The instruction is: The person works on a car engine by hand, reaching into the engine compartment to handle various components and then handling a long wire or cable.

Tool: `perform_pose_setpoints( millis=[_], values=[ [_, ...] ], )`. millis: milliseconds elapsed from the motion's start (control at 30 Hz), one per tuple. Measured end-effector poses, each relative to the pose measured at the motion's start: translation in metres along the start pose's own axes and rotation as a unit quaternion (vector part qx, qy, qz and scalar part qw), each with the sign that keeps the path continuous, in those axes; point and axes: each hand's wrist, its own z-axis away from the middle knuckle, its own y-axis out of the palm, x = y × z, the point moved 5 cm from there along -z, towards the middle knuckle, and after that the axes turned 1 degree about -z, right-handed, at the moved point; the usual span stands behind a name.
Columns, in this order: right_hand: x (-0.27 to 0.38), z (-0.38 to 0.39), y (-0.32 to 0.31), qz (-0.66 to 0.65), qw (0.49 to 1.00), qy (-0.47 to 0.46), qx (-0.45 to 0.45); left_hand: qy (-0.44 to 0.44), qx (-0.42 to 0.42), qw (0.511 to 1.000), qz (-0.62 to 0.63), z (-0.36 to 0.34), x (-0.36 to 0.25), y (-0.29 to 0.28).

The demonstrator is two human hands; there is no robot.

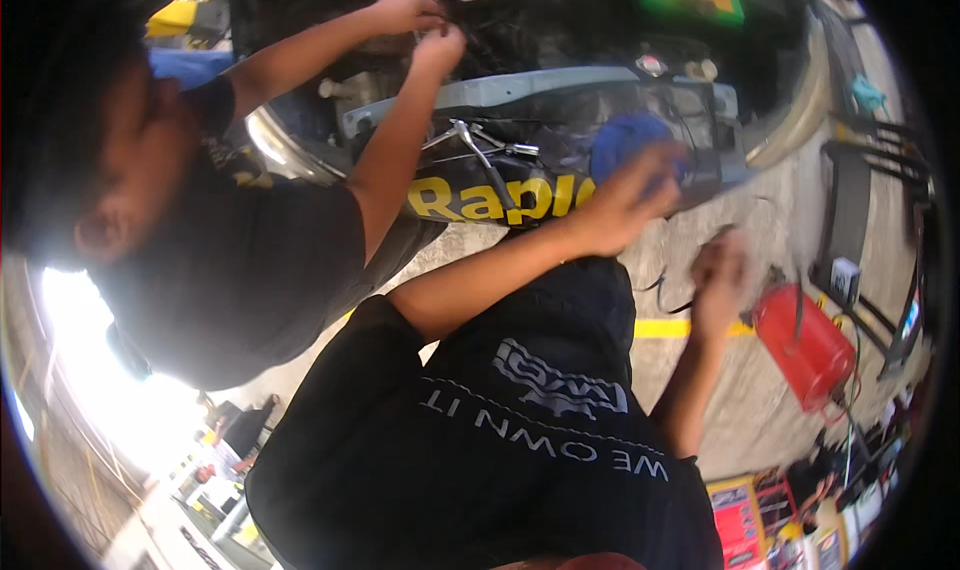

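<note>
My left hand is blurred in front of a round blue thing, perhaps a cloth or lid, at the front of an engine bay. Whether my fingers grip it or only pass over it cannot be made out. Lower and to the right, my right hand is smeared, its fingers curled; anything inside them is hidden. A ratchet wrench and a loose socket lie on a black cover with yellow lettering, left of my left hand.
A co-worker in a dark shirt leans in from the left, both hands together over the engine bay. A grey-blue crossbar spans its front. To the right stand a red tank and a black rack. A thin dark cable hangs nearby.
</note>
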Motion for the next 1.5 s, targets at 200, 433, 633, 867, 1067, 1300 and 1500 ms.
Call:
perform_pose_setpoints(
  millis=[200, 433, 633, 867, 1067, 1300, 1500],
  values=[
    [0.148, -0.025, -0.109, -0.355, 0.912, -0.184, 0.09, 0.041, 0.37, 0.926, -0.063, 0.062, 0.008, 0.116],
    [0.194, -0.012, -0.258, -0.428, 0.86, -0.266, 0.082, 0.228, 0.233, 0.935, -0.137, 0.015, -0.03, 0.104],
    [0.155, -0.026, -0.31, -0.414, 0.841, -0.324, -0.126, 0.125, 0.159, 0.958, -0.202, 0.0, -0.031, 0.113],
    [0.092, -0.015, -0.329, -0.526, 0.8, -0.271, -0.102, 0.058, 0.174, 0.948, -0.26, 0.007, -0.039, 0.118],
    [-0.014, -0.031, -0.343, -0.416, 0.84, -0.133, -0.322, -0.008, 0.122, 0.958, -0.26, 0.017, -0.05, 0.136],
    [-0.156, -0.004, -0.287, -0.37, 0.84, 0.14, -0.372, -0.029, 0.083, 0.979, -0.181, 0.021, -0.032, 0.148],
    [-0.141, 0.042, -0.244, -0.205, 0.914, 0.329, -0.119, -0.011, 0.084, 0.972, -0.221, 0.017, -0.039, 0.148]
  ],
)
